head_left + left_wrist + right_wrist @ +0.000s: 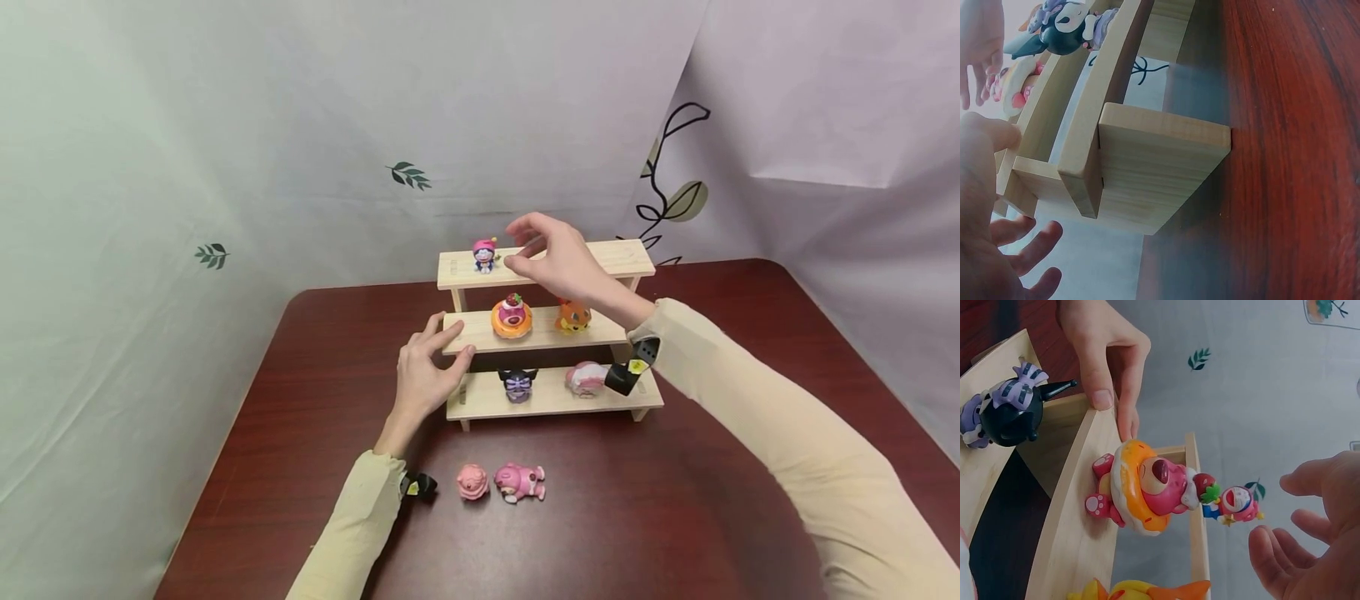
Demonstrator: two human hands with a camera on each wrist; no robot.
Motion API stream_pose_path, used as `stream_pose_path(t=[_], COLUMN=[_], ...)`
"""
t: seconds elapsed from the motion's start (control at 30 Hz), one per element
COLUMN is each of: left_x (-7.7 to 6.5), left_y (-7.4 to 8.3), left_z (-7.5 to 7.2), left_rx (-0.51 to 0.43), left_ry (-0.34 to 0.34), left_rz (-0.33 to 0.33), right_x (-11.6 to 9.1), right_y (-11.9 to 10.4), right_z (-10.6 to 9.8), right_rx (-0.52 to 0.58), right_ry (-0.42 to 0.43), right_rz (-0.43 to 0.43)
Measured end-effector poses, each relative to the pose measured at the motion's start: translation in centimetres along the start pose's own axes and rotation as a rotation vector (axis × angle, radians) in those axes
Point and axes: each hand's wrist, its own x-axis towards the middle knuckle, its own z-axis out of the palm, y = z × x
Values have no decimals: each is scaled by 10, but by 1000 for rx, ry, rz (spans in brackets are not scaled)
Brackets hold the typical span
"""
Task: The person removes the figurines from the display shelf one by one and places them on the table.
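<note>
My left hand grips the left end of the middle tier of a wooden three-step display stand, thumb at the front edge and fingers round the side. Over the top tier, my right hand hovers with relaxed, curved fingers and nothing between them. Just left of its fingertips stands a small blue figurine in a pink cap, apart from the hand in the right wrist view. Below, the middle tier bears a pink bear figurine in an orange doughnut ring and an orange-and-yellow figurine, partly behind the right wrist.
On the bottom tier sit a black-and-purple figurine and a pink-and-white one. A round pink figurine and a pink bear figurine, lying down, are on the dark red table in front. A pale curtain hangs behind.
</note>
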Motion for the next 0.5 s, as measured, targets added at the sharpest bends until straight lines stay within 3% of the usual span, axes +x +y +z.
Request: stream_pose_path(t=[0.3,0.5], left_x=[-2,-1], left_y=[1,1], left_z=[-1,-1], left_rx=[-5,-3], left_ry=[-15,-8], left_rz=[-24,-4], right_x=[11,17], right_y=[4,5], right_z=[8,11], right_rx=[22,16], right_ry=[-20,-29], right_rz=[60,92])
